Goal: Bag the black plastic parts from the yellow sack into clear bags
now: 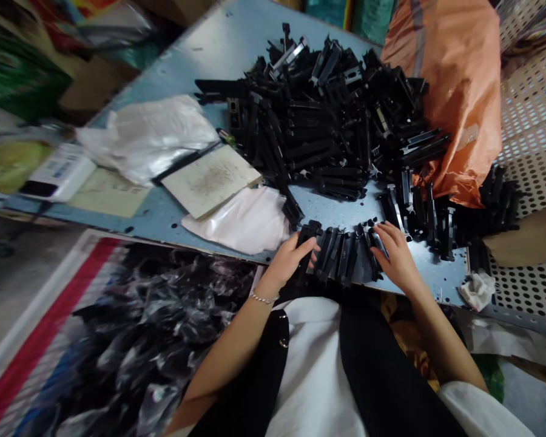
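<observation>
Several slim black parts (344,255) stand side by side in a row at the table's front edge. At the row's left end, my left hand (291,258) has its thumb and fingers around a black part (307,243). My right hand (395,255) rests at the right end, fingers apart and touching the last parts; no part is plainly held in it. Beyond the row lies a large heap of similar black parts (318,121). More of them stand to the right, by the orange sack (464,97).
On the blue table (209,36), a worn pad (212,179), clear plastic bags (155,130) and a white box (59,173) lie to the left. Bagged black items (164,321) fill a crate below left. A perforated panel (532,139) borders the right side.
</observation>
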`<action>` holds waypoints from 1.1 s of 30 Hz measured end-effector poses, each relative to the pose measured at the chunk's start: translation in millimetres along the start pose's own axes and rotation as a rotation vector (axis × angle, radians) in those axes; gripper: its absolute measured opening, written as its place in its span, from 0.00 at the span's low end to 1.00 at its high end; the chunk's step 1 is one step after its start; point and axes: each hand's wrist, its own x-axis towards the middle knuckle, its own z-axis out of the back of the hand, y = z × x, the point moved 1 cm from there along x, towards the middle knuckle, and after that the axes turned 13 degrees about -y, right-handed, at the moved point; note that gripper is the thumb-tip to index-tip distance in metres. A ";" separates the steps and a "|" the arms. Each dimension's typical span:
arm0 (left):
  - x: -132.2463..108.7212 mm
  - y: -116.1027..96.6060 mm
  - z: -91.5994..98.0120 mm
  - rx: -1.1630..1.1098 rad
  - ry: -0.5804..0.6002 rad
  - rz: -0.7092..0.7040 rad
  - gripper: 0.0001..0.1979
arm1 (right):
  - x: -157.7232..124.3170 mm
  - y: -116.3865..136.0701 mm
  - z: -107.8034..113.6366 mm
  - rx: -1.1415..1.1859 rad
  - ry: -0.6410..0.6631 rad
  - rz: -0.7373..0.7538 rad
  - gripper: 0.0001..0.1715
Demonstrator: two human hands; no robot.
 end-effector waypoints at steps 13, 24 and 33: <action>28.3 15.5 80.6 0.329 -0.599 -0.528 0.10 | 33.3 52.0 -29.4 0.580 0.340 -0.353 0.19; 32.3 32.3 126.2 0.093 -0.539 -0.314 0.10 | 41.2 78.3 -71.4 1.214 0.268 -0.967 0.19; 29.6 22.1 126.3 -0.040 -0.570 -0.312 0.09 | 23.7 109.0 -120.9 1.514 0.780 -1.273 0.17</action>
